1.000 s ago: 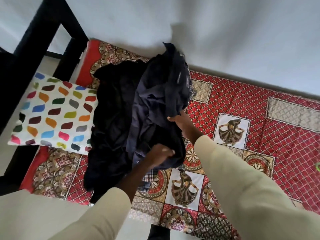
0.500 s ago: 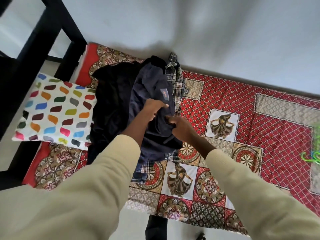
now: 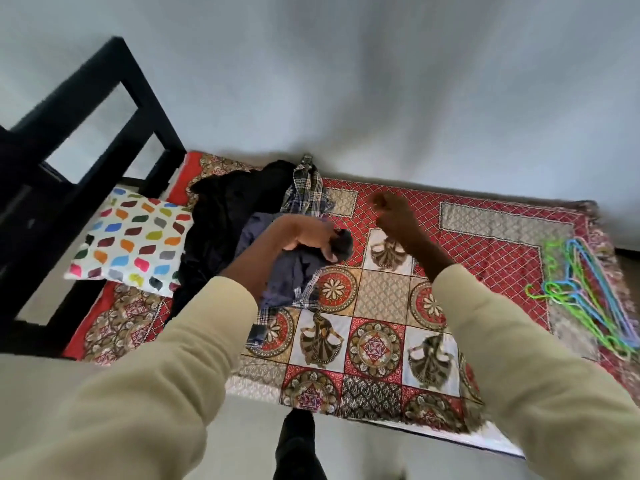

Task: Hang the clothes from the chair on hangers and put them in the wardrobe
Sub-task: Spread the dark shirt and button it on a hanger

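A pile of clothes lies on the left part of a red patterned bedspread (image 3: pixel 485 244): a black garment (image 3: pixel 221 216), a navy garment (image 3: pixel 294 268) and a plaid shirt (image 3: pixel 306 192) beneath them. My left hand (image 3: pixel 304 237) grips a bunched dark fold of the navy garment at the pile's right edge. My right hand (image 3: pixel 393 218) hovers above the bedspread just right of the pile, blurred, fingers loosely curled, holding nothing. Several coloured plastic hangers (image 3: pixel 581 289) lie on the bedspread at the far right.
A white pillow with coloured spots (image 3: pixel 135 240) lies left of the clothes. A black frame (image 3: pixel 86 109) stands at the far left against the pale wall. My dark-clad foot (image 3: pixel 298 438) shows at the bed's near edge.
My right hand has let go of the navy garment and lifted away to the right. The left hand has pulled the garment's fold rightward. The view has swung right, bringing the hangers into sight.
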